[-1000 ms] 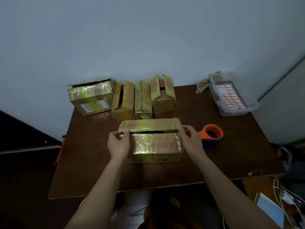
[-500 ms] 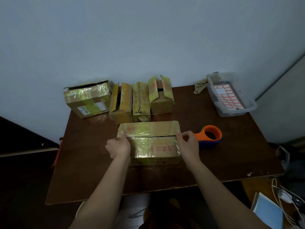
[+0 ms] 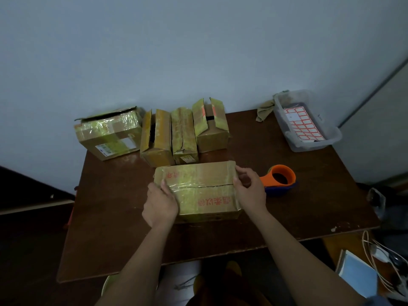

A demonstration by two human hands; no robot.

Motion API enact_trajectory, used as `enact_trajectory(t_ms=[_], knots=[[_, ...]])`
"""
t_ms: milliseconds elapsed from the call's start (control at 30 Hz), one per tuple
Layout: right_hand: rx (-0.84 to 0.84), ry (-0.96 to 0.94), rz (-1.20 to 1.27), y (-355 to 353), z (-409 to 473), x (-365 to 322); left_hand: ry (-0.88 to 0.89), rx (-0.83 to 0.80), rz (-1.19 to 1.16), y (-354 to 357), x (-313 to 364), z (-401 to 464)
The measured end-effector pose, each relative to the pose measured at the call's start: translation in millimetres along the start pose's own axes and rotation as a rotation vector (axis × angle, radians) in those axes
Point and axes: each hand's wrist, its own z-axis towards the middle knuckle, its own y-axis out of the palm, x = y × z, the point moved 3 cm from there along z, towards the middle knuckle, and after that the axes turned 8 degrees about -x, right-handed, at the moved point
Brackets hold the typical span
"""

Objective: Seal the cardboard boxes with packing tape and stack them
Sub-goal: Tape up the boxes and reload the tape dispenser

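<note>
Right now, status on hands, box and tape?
Both hands, left and right, hold front box flaps closed. Seam untaped. Tape dispenser untouched, beside right hand.

Tape dispenser [image 3: 278, 181] right of box [image 3: 198, 191]
</note>
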Motion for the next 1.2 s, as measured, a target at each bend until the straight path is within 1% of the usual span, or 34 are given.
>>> enact_trajectory(t_ms=[67, 100, 167, 200, 233, 267, 333, 400, 467, 500, 533, 633, 667, 700, 767, 833, 933, 1000, 1100, 1200], knots=[[0.01, 0.046, 0.042, 0.6, 3.7, 0.5, -0.007, -0.008, -0.002, -0.9, 3.0, -1.0], [0.009, 0.097, 0.112, 0.4, 5.9, 1.8, 0.013, -0.008, 0.002, -0.6, 4.6, -1.9], [-0.001, 0.201, 0.317, -1.7, 8.2, 2.3, 0.139, 0.055, 0.094, -1.4, 9.7, -3.7], [-0.003, 0.24, 0.398, -3.0, 9.4, 2.1, 0.23, 0.085, 0.167, -1.1, 15.0, -4.9], [-0.004, 0.262, 0.434, -4.1, 11.0, 2.2, 0.33, 0.078, 0.243, 1.9, 22.8, -6.6], [-0.005, 0.265, 0.437, -4.3, 12.0, 1.8, 0.431, 0.034, 0.296, 7.2, 32.8, -10.2], [-0.007, 0.237, 0.415, -4.9, 10.9, 0.9, 0.613, -0.096, 0.332, 25.8, 57.7, -25.4], [-0.044, 0.198, 0.363, -4.6, 9.3, 1.7, 0.717, -0.189, 0.369, 45.6, 77.9, -42.6], [-0.083, 0.182, 0.323, -12.2, 7.0, 10.0, 0.772, -0.206, 0.427, 59.2, 92.4, -54.6], [-0.077, 0.185, 0.312, -19.2, 5.2, 16.2, 0.785, -0.203, 0.457, 63.6, 95.0, -57.3], [-0.016, 0.174, 0.275, -29.4, 3.8, 23.2, 0.791, -0.202, 0.484, 66.6, 95.5, -58.2], [0.315, 0.145, 0.051, -65.1, 2.6, 47.2, 0.787, -0.205, 0.505, 70.6, 94.1, -56.9], [0.375, 0.162, -0.011, -73.1, 3.5, 53.4, 0.783, -0.21, 0.506, 70.9, 93.4, -57.4], [0.398, 0.177, -0.072, -79.4, 6.0, 59.7, 0.783, -0.209, 0.51, 70.8, 93.0, -58.2], [0.348, 0.22, -0.226, -87.1, 14.9, 70.4, 0.79, -0.187, 0.523, 70.9, 93.7, -59.3], [0.243, 0.286, -0.361, -90.3, 24.5, 76.2, 0.79, -0.184, 0.528, 71.4, 93.8, -58.9], [0.088, 0.324, -0.465, -88.5, 39.5, 87.3, 0.787, -0.184, 0.521, 71.9, 93.3, -58.6], [0.024, 0.323, -0.515, -85.8, 47.6, 91.7, 0.793, -0.182, 0.513, 71.8, 93.3, -58.9], [0.022, 0.289, -0.564, -84.6, 53.9, 94.7, 0.791, -0.181, 0.514, 71.7, 92.9, -58.7], [0.052, 0.253, -0.535, -87.1, 53.5, 94.1, 0.788, -0.186, 0.516, 71.8, 93.1, -57.7]])
